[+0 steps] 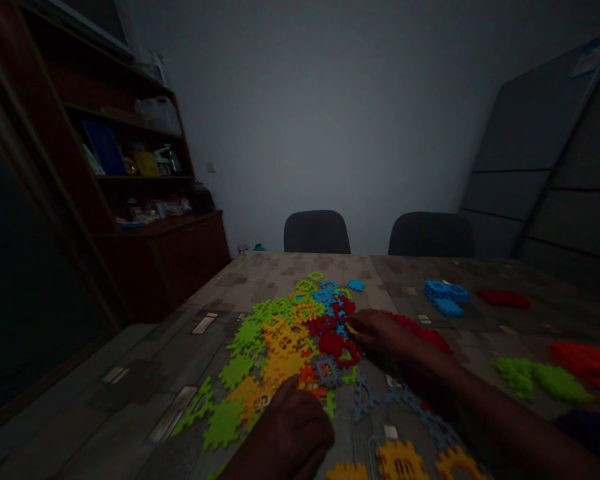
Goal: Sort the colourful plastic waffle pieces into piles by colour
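Though the room was dim, left hand (303, 423): curled, back up, against the near edge of the mixed pile; couldn't tell if its grip was clamped on anything.
Right hand (375, 330): at the pile's right side, yellow piece (351, 328) at its fingertips; couldn't tell if the grip had closed on it.
Mixed pile (283, 363): toothed green, yellow, red, blue and grey pieces, mid-table.
Table (145, 353), right side: blue stack (445, 297), dark red stack (504, 298), green stacks (543, 380) just beside orange-red pieces (587, 367).
Far side: two dark chairs (317, 232).
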`<control>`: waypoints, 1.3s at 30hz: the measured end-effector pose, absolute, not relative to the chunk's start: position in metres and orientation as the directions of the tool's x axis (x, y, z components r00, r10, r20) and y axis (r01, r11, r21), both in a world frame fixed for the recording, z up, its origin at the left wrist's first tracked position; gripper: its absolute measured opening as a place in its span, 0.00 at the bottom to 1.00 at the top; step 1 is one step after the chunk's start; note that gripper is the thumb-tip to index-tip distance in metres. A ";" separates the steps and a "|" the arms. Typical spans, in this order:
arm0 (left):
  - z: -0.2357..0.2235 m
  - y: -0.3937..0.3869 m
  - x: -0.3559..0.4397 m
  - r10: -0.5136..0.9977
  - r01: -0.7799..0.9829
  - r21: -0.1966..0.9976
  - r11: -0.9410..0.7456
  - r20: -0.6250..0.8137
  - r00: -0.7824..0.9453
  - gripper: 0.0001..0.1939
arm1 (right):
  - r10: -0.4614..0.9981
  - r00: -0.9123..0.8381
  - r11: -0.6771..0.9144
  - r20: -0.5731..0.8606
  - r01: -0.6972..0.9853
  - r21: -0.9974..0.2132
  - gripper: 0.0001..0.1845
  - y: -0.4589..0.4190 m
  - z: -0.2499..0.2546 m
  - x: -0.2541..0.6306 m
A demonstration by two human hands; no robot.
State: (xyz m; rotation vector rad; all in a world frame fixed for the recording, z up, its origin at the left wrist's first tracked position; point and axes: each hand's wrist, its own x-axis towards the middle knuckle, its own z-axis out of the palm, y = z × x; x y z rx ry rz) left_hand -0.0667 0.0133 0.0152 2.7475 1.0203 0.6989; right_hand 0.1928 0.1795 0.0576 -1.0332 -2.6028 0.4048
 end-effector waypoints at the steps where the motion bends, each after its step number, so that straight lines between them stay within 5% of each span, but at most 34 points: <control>1: 0.013 0.014 -0.066 0.644 0.585 0.274 -0.763 0.401 0.652 0.08 | 0.706 -0.681 0.694 0.193 0.612 -0.378 0.12 0.178 0.059 0.193; 8: 0.015 0.013 -0.065 0.635 0.578 0.271 -0.770 0.419 0.649 0.08 | 0.760 -0.583 0.646 0.287 0.632 -0.428 0.14 0.172 0.069 0.206; 18: 0.003 0.015 -0.063 0.643 0.593 0.264 -0.761 0.433 0.632 0.08 | 0.797 -0.579 0.596 0.171 0.708 -0.379 0.15 0.153 0.060 0.203; 23: 0.001 0.016 -0.064 0.639 0.599 0.250 -0.760 0.449 0.624 0.07 | 0.800 -0.585 0.595 0.132 0.750 -0.287 0.05 0.151 0.055 0.195; 29: 0.018 0.011 -0.065 0.646 0.590 0.269 -0.761 0.393 0.655 0.08 | 0.801 -0.590 0.596 0.101 0.772 -0.219 0.06 0.145 0.061 0.196; 34: 0.023 0.009 -0.064 0.658 0.588 0.295 -0.753 0.356 0.664 0.10 | 0.820 -0.564 0.571 0.101 0.790 -0.224 0.19 0.143 0.062 0.192; 39: 0.024 0.008 -0.064 0.670 0.596 0.306 -0.742 0.378 0.640 0.10 | 0.812 -0.574 0.579 0.102 0.775 -0.254 0.16 0.153 0.056 0.187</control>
